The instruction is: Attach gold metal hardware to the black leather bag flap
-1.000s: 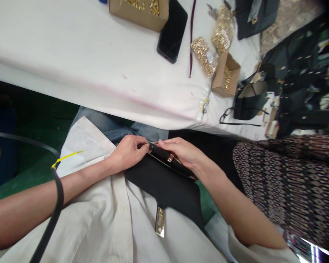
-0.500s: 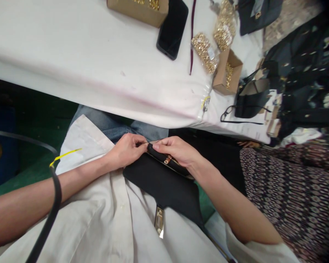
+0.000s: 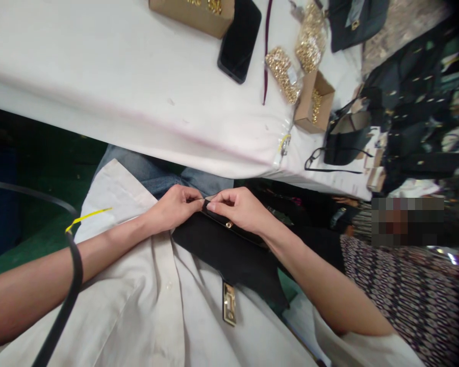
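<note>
A black handbag (image 3: 229,252) rests against my lap, its flap hanging toward me with a gold metal clasp plate (image 3: 229,305) at the tip. Along the bag's upper edge, my left hand (image 3: 181,206) pinches the left part of the opening. My right hand (image 3: 239,206) is close beside it, thumb and fingers closed on the same edge. A small gold fitting (image 3: 228,224) shows just below the right fingers. Whatever lies between the two sets of fingertips is too small to make out.
Beyond my knees is a white-covered table (image 3: 118,92). On it lie a black phone (image 3: 240,43), a cardboard box (image 3: 314,104) of gold parts, bags of gold hardware (image 3: 283,74) and eyeglasses (image 3: 315,159). A person in patterned clothing (image 3: 390,285) is at my right.
Both hands stay at the bag's edge, with the right knuckles slightly more bent. The flap and clasp plate have swung a little to the right. The view has shifted slightly.
</note>
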A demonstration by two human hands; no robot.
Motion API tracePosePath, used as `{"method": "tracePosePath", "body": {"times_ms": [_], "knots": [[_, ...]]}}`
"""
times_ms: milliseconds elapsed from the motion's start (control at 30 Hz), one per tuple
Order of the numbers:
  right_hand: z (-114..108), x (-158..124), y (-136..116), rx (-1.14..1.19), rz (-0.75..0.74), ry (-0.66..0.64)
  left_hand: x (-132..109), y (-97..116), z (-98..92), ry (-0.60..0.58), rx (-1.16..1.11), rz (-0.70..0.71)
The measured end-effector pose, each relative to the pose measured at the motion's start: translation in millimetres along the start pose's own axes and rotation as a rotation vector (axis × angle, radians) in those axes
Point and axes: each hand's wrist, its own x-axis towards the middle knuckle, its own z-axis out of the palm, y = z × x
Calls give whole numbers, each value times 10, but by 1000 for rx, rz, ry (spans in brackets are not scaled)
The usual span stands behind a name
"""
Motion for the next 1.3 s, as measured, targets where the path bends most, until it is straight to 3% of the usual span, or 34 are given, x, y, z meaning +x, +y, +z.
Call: {"method": "tracePosePath", "body": {"times_ms": [267, 500, 900, 1300], "knots": [[51, -49, -68, -304, -236, 75, 34, -120, 6, -2, -112, -52], [62, -60, -106, -422, -355, 81, -1, -184, -2, -35, -200, -95], [54, -56, -67, -535, -433, 60, -18, -211, -88, -150, -123, -18], [43, -53, 14, -573, -476, 52, 54, -129, 0, -24, 119, 21]]}}
